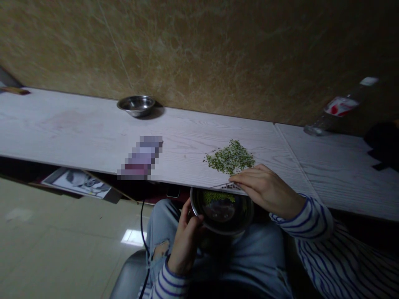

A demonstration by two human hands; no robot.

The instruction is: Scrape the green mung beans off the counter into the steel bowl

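- Long white wood-grain table [187, 128]: runs L-R under R hand [264, 187].
- Deep round silver-metal bowl [222, 212], bean heap [215, 196] inside: just R of L hand [188, 236], which pinches rim betw. thumb & fingers; below-L of R hand.
- R hand: fingertips drawn close together at table edge; can't tell if gripping anything.
- Loose patch of small green beans [230, 158]: just beyond R fingertips, slightly L; R hand nearer, no clear long axis.
- Few tiny brown beans [230, 186]: by R fingertips, betw. patch & bowl.
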